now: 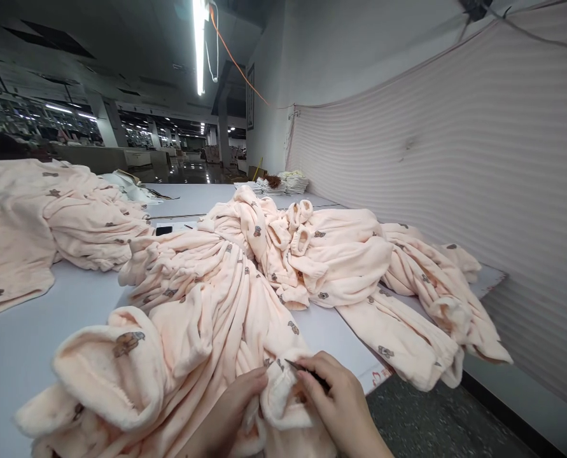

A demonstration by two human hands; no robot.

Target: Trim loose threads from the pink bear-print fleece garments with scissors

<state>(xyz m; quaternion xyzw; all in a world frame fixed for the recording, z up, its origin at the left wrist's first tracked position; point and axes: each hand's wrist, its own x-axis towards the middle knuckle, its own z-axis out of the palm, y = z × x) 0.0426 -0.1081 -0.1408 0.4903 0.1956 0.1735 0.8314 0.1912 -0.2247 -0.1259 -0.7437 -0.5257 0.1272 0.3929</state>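
A pale pink plush garment [216, 318] with small brown bear prints lies spread in front of me. My left hand [238, 401] pinches the edge of its cuff [283, 394] from the left side. In my right hand [331, 394] is a small dark pointed tool that looks like thread snips [317, 376], closed in the fingers. Its tip touches or nearly touches the cuff's upper edge; which, I cannot tell. A wide folded opening [109, 369] of the same fabric lies to the left of my hands.
More pink garments lie in a pile [340, 248] behind my hands and in another heap [16, 222] at left. A dark phone-like object [163, 230] rests on the table [6, 356]. White folded stacks [293, 182] stand at the back. The striped curtain [431, 159] hangs at right.
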